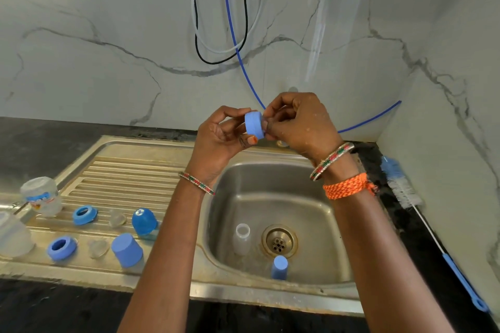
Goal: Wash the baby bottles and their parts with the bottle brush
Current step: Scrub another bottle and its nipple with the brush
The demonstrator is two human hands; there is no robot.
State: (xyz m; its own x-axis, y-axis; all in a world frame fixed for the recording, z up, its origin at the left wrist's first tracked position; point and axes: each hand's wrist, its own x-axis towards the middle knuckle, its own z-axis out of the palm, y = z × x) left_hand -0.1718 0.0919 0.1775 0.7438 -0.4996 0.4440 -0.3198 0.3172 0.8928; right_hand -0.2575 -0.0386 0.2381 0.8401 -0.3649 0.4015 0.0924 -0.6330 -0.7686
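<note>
Both hands are raised above the sink basin (232, 192). My left hand (219, 138) pinches a light blue bottle collar ring (254, 125) between thumb and fingers. My right hand (297, 121) has its fingertips curled onto the ring's right side, where a small part is hidden behind them. In the basin lie a clear bottle (241, 242) and a light blue cap (279, 267) beside the drain (278, 241). The bottle brush (405, 192), white bristles on a blue handle, rests on the dark counter at the right.
On the drainboard (127, 178) at the left stand an upturned printed bottle (42, 199), another clear bottle (12, 235), two blue collar rings (84, 214), two clear teats (117, 217), a dark blue cap (144, 221) and a light blue cap (126, 249). Tubes hang on the marble wall.
</note>
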